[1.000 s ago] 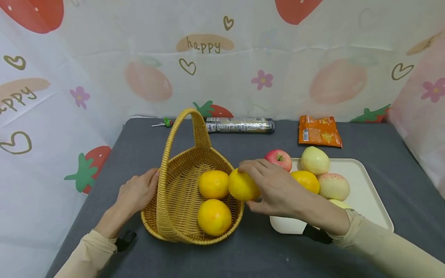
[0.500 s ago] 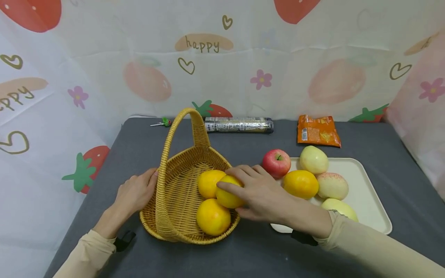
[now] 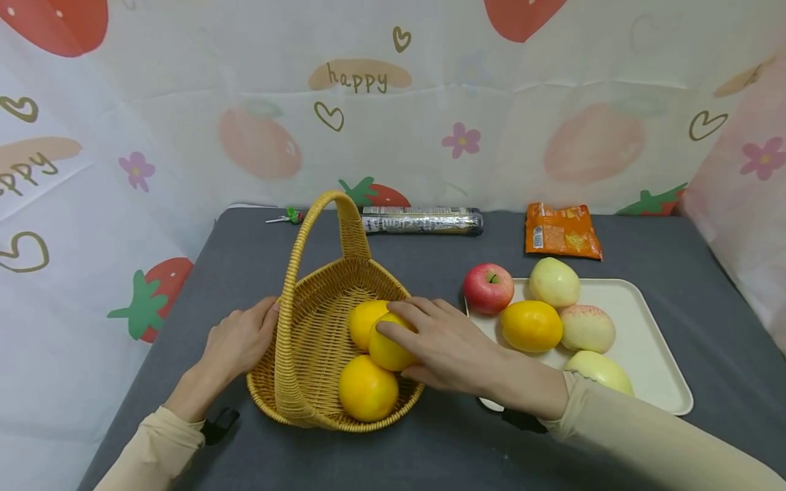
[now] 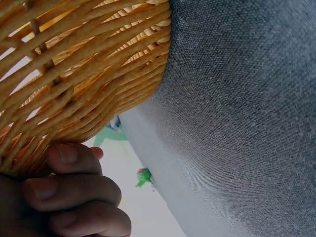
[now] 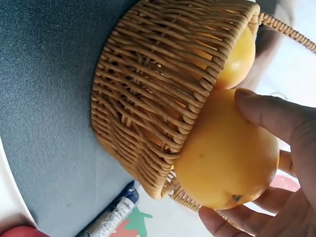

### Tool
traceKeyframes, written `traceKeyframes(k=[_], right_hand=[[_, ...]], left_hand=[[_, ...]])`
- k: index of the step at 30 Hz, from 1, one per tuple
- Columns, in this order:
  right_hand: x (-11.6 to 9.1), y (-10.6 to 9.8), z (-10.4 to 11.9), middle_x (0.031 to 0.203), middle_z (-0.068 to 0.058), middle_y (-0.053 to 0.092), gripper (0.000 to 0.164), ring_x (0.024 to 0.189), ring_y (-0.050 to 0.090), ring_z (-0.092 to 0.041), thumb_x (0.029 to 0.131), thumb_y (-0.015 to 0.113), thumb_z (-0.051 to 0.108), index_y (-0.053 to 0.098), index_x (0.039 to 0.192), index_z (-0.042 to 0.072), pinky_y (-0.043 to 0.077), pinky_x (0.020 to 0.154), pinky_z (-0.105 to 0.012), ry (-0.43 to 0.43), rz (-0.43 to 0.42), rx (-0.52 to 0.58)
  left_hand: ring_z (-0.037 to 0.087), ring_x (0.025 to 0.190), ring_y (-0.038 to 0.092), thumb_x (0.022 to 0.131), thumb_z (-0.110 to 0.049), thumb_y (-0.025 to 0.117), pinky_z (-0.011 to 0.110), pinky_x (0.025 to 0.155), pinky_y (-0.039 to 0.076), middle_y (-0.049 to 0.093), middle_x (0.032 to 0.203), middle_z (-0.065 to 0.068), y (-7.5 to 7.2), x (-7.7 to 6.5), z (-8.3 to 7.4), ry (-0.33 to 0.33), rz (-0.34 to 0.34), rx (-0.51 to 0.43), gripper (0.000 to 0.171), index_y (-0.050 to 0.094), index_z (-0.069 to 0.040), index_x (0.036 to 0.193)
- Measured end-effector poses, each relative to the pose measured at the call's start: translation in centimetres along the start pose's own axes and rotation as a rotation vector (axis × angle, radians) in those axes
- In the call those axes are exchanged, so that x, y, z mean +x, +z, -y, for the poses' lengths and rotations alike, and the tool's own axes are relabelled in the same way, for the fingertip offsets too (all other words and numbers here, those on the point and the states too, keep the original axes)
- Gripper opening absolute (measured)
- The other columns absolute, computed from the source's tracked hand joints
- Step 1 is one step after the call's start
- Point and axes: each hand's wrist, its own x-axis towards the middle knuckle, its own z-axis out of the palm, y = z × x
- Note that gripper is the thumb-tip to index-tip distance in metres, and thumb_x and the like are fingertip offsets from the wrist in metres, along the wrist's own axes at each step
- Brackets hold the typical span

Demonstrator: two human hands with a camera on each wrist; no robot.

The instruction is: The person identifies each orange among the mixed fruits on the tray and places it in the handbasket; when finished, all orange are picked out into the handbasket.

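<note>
In the head view my left hand (image 3: 241, 339) grips the left rim of a woven wicker basket (image 3: 314, 358) with a tall arched handle. The left wrist view has its curled fingers (image 4: 79, 185) against the weave. My right hand (image 3: 454, 348) holds an orange (image 3: 388, 346) at the basket's right side, inside the rim. From the right wrist, thumb and fingers are spread round this orange (image 5: 227, 153), which overlaps the rim. Two more oranges lie in the basket, a rear orange (image 3: 364, 319) partly hidden and a front orange (image 3: 368, 390).
Right of the basket, a cream tray (image 3: 645, 348) bears another orange-yellow fruit (image 3: 531, 326), a peach (image 3: 587, 329) and two pale green fruits. A red apple (image 3: 488, 289) is at its left corner. Behind are a lollipop (image 3: 293, 216), a silver tube pack (image 3: 424, 221) and an orange snack bag (image 3: 563, 232).
My right hand has moved left with its orange, from the basket's right rim to over the inside. The front orange has shifted slightly left. My left hand stays on the rim.
</note>
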Motion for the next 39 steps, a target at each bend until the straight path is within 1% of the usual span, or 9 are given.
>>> traceKeyframes(k=[5, 9, 12, 16, 21, 24, 28, 34, 39], right_hand=[[0.1, -0.1, -0.1, 0.134, -0.012, 0.056, 0.066, 0.118, 0.058, -0.029, 0.077, 0.083, 0.04, 0.053, 0.131, 0.016, 0.052, 0.09, -0.041, 0.01, 0.015, 0.048], [0.2, -0.3, 0.0, 0.132, -0.013, 0.057, 0.066, 0.112, 0.06, -0.03, 0.078, 0.082, 0.038, 0.051, 0.132, 0.016, 0.053, 0.088, -0.041, 0.019, 0.03, 0.039], [0.3, -0.5, 0.1, 0.133, -0.014, 0.056, 0.06, 0.109, 0.06, -0.031, 0.081, 0.078, 0.029, 0.052, 0.133, 0.016, 0.054, 0.085, -0.04, 0.009, 0.044, 0.025], [0.3, -0.6, 0.2, 0.133, -0.012, 0.056, 0.057, 0.111, 0.059, -0.031, 0.08, 0.073, 0.018, 0.054, 0.134, 0.02, 0.053, 0.082, -0.04, -0.013, 0.052, 0.0], [0.4, -0.5, 0.7, 0.128, -0.012, 0.053, 0.052, 0.112, 0.054, -0.032, 0.081, 0.072, 0.012, 0.059, 0.131, 0.025, 0.054, 0.077, -0.037, -0.034, 0.043, -0.03], [0.4, -0.5, 1.0, 0.13, -0.013, 0.051, 0.055, 0.116, 0.05, -0.032, 0.081, 0.073, 0.008, 0.06, 0.132, 0.025, 0.056, 0.076, -0.035, -0.066, 0.075, -0.05], [0.6, -0.6, 1.0, 0.132, -0.01, 0.051, 0.063, 0.117, 0.049, -0.03, 0.079, 0.079, 0.017, 0.055, 0.137, 0.024, 0.055, 0.078, -0.034, -0.097, 0.122, -0.091], [0.7, -0.4, 0.8, 0.123, -0.005, 0.058, 0.064, 0.105, 0.054, -0.023, 0.078, 0.081, 0.042, 0.054, 0.131, 0.018, 0.054, 0.076, -0.03, -0.09, 0.12, -0.081], [0.7, -0.3, 0.5, 0.122, -0.007, 0.057, 0.061, 0.1, 0.054, -0.023, 0.081, 0.078, 0.041, 0.056, 0.133, 0.019, 0.054, 0.077, -0.03, -0.099, 0.137, -0.056]], left_hand=[[0.028, 0.078, 0.064, 0.108, -0.042, 0.023, 0.041, 0.056, 0.044, 0.068, 0.101, 0.015, -0.1, 0.0, -0.1, 0.004, -0.003, -0.004, 0.05, 0.051, -0.014, 0.139], [0.026, 0.075, 0.062, 0.108, -0.042, 0.023, 0.04, 0.055, 0.043, 0.067, 0.095, 0.013, -0.1, 0.0, -0.1, 0.006, -0.005, -0.006, 0.051, 0.051, -0.014, 0.139], [0.025, 0.073, 0.061, 0.108, -0.043, 0.023, 0.038, 0.055, 0.042, 0.066, 0.091, 0.012, -0.1, 0.0, -0.2, 0.006, 0.001, -0.008, 0.052, 0.05, -0.014, 0.14], [0.024, 0.072, 0.061, 0.108, -0.043, 0.023, 0.038, 0.054, 0.042, 0.065, 0.088, 0.01, -0.1, 0.0, -0.1, 0.005, 0.005, -0.006, 0.052, 0.05, -0.014, 0.141], [0.024, 0.072, 0.062, 0.108, -0.043, 0.023, 0.038, 0.054, 0.042, 0.065, 0.087, 0.01, 0.0, 0.0, -0.1, 0.007, 0.001, -0.001, 0.051, 0.05, -0.014, 0.14], [0.024, 0.071, 0.061, 0.107, -0.043, 0.023, 0.038, 0.054, 0.041, 0.064, 0.084, 0.009, 0.0, 0.0, -0.1, 0.007, 0.005, 0.001, 0.051, 0.05, -0.014, 0.14], [0.027, 0.074, 0.063, 0.108, -0.043, 0.023, 0.04, 0.054, 0.043, 0.066, 0.089, 0.013, -0.1, 0.0, -0.1, 0.006, 0.007, 0.006, 0.051, 0.05, -0.014, 0.141], [0.034, 0.083, 0.066, 0.108, -0.041, 0.024, 0.045, 0.058, 0.047, 0.068, 0.104, 0.018, -0.1, -0.1, -0.1, 0.01, -0.001, 0.006, 0.05, 0.049, -0.013, 0.142], [0.035, 0.085, 0.066, 0.108, -0.041, 0.024, 0.046, 0.059, 0.048, 0.068, 0.108, 0.019, -0.1, 0.0, -0.1, 0.011, -0.002, 0.007, 0.051, 0.049, -0.013, 0.142]])
